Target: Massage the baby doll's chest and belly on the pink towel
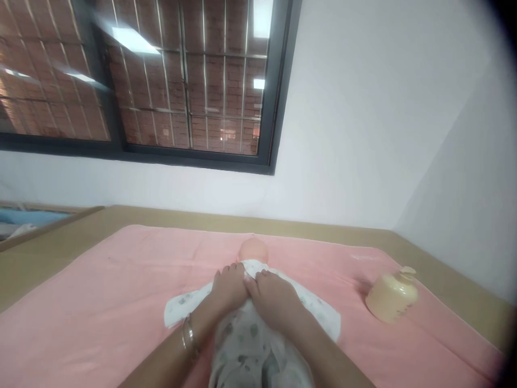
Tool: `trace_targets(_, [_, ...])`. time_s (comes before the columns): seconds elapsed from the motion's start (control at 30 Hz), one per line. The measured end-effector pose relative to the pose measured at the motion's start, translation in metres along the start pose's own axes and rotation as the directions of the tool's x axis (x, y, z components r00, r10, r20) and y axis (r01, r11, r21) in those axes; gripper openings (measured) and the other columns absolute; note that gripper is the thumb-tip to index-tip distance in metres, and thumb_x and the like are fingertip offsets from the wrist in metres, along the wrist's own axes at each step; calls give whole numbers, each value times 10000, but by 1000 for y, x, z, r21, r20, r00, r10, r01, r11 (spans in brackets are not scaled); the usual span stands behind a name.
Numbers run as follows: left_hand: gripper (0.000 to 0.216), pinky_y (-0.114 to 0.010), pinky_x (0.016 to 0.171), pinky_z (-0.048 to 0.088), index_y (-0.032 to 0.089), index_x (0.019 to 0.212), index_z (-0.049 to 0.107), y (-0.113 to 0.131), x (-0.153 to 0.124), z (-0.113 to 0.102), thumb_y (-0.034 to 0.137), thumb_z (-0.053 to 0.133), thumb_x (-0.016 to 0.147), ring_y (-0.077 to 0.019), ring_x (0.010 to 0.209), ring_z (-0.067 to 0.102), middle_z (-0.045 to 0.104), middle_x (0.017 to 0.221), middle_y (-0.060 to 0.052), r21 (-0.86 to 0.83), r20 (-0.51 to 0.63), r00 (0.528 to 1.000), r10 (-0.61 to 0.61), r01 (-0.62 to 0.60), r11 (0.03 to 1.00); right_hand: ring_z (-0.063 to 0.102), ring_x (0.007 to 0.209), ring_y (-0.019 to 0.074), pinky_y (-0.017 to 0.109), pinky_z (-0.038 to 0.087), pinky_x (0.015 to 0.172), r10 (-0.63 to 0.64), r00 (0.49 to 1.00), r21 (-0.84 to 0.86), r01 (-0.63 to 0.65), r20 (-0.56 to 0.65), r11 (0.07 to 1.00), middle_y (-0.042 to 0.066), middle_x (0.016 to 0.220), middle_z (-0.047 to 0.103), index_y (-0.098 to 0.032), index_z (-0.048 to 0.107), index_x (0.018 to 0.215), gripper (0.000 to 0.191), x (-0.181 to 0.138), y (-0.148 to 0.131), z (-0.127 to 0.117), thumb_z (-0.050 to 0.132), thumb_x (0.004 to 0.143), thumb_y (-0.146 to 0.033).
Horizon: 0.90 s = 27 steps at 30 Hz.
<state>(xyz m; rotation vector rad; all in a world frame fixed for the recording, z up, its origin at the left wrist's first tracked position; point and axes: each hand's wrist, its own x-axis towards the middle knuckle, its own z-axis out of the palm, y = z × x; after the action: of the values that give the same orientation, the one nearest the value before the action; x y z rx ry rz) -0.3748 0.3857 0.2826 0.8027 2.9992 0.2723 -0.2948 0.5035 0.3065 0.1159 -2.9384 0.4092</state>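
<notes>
A baby doll lies on a pink sheet (133, 280), its smooth round head (253, 250) pointing away from me. It wears a white garment (319, 315) with a small green-grey print, both sleeves spread out sideways. Near the neck, my left hand (230, 285) has its fingers curled on the cloth. Close beside it, my right hand (272, 296) is also closed on the garment, the thumb reaching toward the left hand. The cloth between the fingers is mostly hidden. A bracelet (188, 333) circles my left wrist.
To the right on the sheet stands a cream-yellow pump bottle (391, 296), slightly blurred. The tan table edge (323, 231) meets a white wall (363, 108) at the back. Behind is a dark-framed window (278, 97) with bars. A blue-lined bin or crib (32, 216) shows at far left.
</notes>
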Motion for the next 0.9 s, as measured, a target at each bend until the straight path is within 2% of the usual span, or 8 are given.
trace_targets(0.07, [409, -467, 879, 400, 148, 1145, 548, 0, 1, 0, 355, 373, 838, -303, 1039, 533, 590, 1134, -136, -1, 3, 1000, -21, 21, 1000, 571, 847, 234, 352, 401, 758, 28, 1000, 14, -28, 5, 1000, 146, 927, 624, -140, 612, 917, 603, -1, -1, -1, 95, 974, -447])
trace_targets(0.17, [485, -539, 978, 302, 132, 1220, 526, 8, -9, -2, 388, 328, 859, -324, 1118, 487, 557, 1207, -158, 50, -60, 998, -25, 28, 998, 571, 903, 245, 352, 406, 764, 117, 992, 25, -118, 39, 993, 165, 1000, 619, -130, 618, 966, 621, 11, 10, 4, 106, 968, -480])
trace_targets(0.3, [722, -594, 1037, 184, 84, 1329, 446, 19, -24, -3, 596, 317, 837, -375, 1233, 386, 469, 1326, -205, 71, -111, 994, 2, 6, 997, 581, 910, 240, 344, 406, 772, 224, 965, 75, -235, 135, 969, 167, 1017, 628, -120, 628, 1005, 652, 28, 29, 8, 105, 963, -506])
trace_targets(0.37, [764, -594, 1031, 195, 80, 1328, 445, 18, -23, -3, 639, 314, 824, -380, 1244, 372, 459, 1335, -208, 52, -106, 994, 11, -6, 999, 584, 892, 232, 335, 402, 767, 207, 962, 125, -231, 179, 965, 154, 1001, 638, -131, 640, 976, 676, 30, 34, 5, 86, 962, -519])
trace_targets(0.47, [743, -585, 1004, 249, 108, 1268, 492, 10, -12, -2, 663, 289, 819, -368, 1195, 423, 502, 1290, -188, -35, -55, 998, -25, 23, 999, 583, 862, 222, 316, 390, 745, 122, 975, 190, -157, 188, 969, 133, 967, 649, -145, 649, 912, 680, 21, 32, -9, 99, 958, -542])
trace_targets(0.63, [643, -582, 949, 311, 161, 1164, 551, -4, 3, 0, 618, 223, 854, -333, 1067, 516, 591, 1143, -149, -144, -4, 998, -58, 57, 988, 579, 799, 197, 285, 370, 692, 47, 981, 274, -99, 189, 957, 79, 891, 659, -178, 652, 848, 653, 4, 22, -27, 118, 962, -537])
trace_targets(0.73, [672, -620, 987, 242, 134, 1208, 535, 0, -2, 2, 610, 213, 861, -352, 1123, 480, 568, 1192, -170, -85, -42, 998, -55, 52, 995, 575, 801, 203, 291, 370, 692, 50, 978, 225, -96, 202, 970, 101, 897, 656, -159, 652, 855, 654, 9, 25, -20, 121, 963, -526])
trace_targets(0.9, [761, -646, 1048, 76, 60, 1395, 361, 15, -22, 4, 589, 277, 855, -400, 1305, 285, 368, 1423, -209, 58, -68, 998, 5, -1, 998, 585, 915, 225, 318, 392, 783, 110, 978, 251, -153, 179, 956, 132, 1034, 643, -145, 655, 970, 693, 29, 44, 1, 112, 950, -575])
